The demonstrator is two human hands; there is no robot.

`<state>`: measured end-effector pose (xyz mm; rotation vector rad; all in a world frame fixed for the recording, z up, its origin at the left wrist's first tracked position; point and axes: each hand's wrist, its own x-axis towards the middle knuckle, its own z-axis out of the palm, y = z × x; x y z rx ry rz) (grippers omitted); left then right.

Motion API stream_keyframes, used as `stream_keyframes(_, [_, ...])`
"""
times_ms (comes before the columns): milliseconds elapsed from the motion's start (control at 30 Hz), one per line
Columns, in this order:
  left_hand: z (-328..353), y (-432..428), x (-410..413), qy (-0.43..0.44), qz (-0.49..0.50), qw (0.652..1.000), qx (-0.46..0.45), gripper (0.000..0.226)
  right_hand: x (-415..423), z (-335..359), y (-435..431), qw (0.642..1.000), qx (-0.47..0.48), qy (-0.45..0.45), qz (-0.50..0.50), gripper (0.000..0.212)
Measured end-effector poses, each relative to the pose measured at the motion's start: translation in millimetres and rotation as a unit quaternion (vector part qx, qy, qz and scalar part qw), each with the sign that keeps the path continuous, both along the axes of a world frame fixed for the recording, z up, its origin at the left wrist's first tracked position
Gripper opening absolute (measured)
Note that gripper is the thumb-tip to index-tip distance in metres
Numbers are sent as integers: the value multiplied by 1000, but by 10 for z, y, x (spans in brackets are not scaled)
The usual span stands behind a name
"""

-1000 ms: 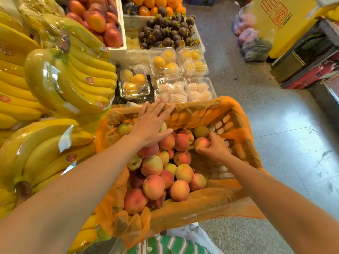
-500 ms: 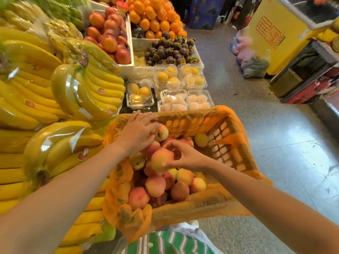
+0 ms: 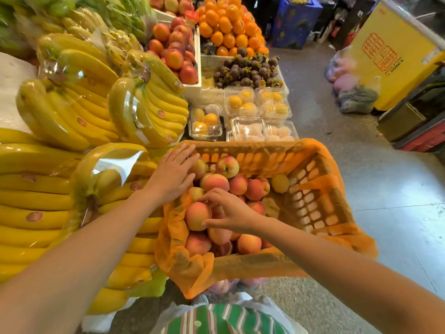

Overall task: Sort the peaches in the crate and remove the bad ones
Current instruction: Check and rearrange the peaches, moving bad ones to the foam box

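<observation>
Grey speckled floor, glossy, under bright even light, fills the right side. Left side is packed with fruit: plastic-wrapped bananas, red-orange fruit in a white tray, piled oranges, dark mangosteens, clear clamshell boxes. Across the floor are a yellow cabinet with red print, filled plastic bags against it, a blue box far back and red crates at the right edge.
</observation>
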<state>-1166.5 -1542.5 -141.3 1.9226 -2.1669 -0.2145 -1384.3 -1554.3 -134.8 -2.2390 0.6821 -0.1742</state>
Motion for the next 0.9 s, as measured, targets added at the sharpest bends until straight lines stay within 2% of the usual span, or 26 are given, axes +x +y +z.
stream_keyframes(100, [50, -58, -39, -6, -3, 1000, -25, 51, -62, -6, 6, 1000, -9, -5, 3, 54])
stream_keyframes(167, [87, -137, -84, -12, -17, 999, -34, 50, -138, 32, -21, 999, 6, -49, -22, 42])
stream_keyframes(233, [116, -253, -157, -15, -38, 999, -29, 51, -270, 85, -101, 993, 23, -81, -84, 25])
stream_keyframes(300, [124, -406, -249, -19, -60, 998, -18, 54, -459, 97, -256, 983, 39, -83, -159, 19])
stream_keyframes(467, [56, -784, -492, -18, -111, 994, 6, 57, -986, -162, -723, 953, 60, 44, -292, 25])
stream_keyframes(600, [-26, -944, -607, -3, -130, 991, 20, 56, -1205, -361, -974, 927, 74, 91, -357, 42])
stream_keyframes(700, [-69, -971, -608, 16, -128, 992, -4, 54, -1228, -504, -1098, 930, 88, 149, -324, 51])
stream_keyframes(800, [-92, -979, -590, 36, -130, 991, -19, 56, -1192, -677, -1217, 942, 67, 212, -252, 70])
stream_keyframes(900, [-126, -995, -576, 45, -131, 990, -34, 54, -1109, -845, -1278, 936, 64, 257, -232, 84])
